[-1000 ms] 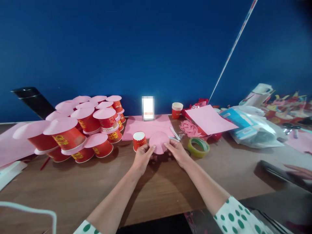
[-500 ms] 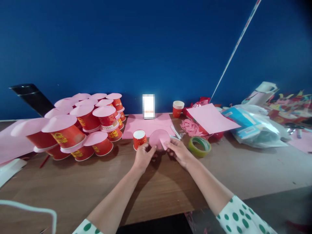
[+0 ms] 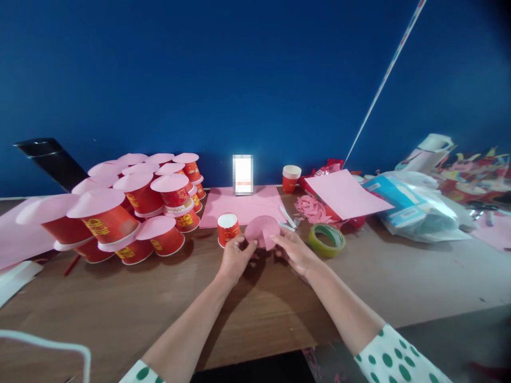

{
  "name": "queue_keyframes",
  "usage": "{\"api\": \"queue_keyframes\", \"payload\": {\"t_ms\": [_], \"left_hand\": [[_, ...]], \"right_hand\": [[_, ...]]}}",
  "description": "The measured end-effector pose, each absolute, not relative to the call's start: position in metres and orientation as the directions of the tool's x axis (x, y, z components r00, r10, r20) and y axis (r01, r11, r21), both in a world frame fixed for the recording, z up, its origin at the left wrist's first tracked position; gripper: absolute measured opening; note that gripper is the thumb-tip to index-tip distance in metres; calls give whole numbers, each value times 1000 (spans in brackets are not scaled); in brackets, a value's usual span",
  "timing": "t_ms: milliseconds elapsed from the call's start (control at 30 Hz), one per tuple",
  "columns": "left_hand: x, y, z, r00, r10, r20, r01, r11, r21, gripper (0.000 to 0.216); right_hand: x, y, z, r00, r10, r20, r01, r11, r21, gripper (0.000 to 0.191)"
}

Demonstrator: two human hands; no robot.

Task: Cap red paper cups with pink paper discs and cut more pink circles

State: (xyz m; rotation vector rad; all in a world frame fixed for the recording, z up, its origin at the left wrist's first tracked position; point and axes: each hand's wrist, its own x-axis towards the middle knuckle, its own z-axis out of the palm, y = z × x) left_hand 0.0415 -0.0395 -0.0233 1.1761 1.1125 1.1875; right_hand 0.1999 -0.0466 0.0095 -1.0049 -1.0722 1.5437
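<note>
disc (image 3: 260, 230) curled tighter, left hand (image 3: 235, 258), right hand (image 3: 297, 254)

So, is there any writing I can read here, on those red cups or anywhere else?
Nothing can be read for certain.
Red paper cups: gold characters, too blurred to read.
White upright card: pixelated, unreadable.
Blue box: label too small.
Pink paper disc: blank.

The left forearm (image 3: 187, 330) and the right forearm (image 3: 343, 311), both bare, reach in over the near edge of the desk (image 3: 99, 319) and converge toward its middle. The left hand (image 3: 235, 258) is raised on its wrist, thumb and fingertips pinched together. The right hand (image 3: 297, 254) is just beside it, palm down, fingertips pinched too. The hands do not touch.
</note>
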Motion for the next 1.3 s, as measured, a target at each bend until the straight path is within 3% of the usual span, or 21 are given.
{"api": "queue_keyframes", "payload": {"t_ms": [267, 433, 667, 900, 1300], "left_hand": [[41, -44, -18, 167, 986, -26, -135, 49, 990, 27], [42, -50, -6, 235, 970, -53, -417, 150, 897, 26], [42, -51, -2, 345, 932, -106, -557, 295, 777, 17], [41, -50, -8, 397, 898, -191, -425, 364, 829, 23], [39, -45, -6, 227, 940, -254, -491, 336, 804, 25]], "right_hand": [[205, -44, 9, -75, 996, -40, -293, -60, -954, 31], [206, -48, 11, -139, 980, -142, -350, -182, -919, 25], [206, -47, 7, -223, 959, -175, -418, -257, -872, 25], [210, -43, 6, -163, 957, -241, -440, -289, -850, 22], [214, -47, 15, -240, 937, -252, -391, -331, -859, 28]]}}
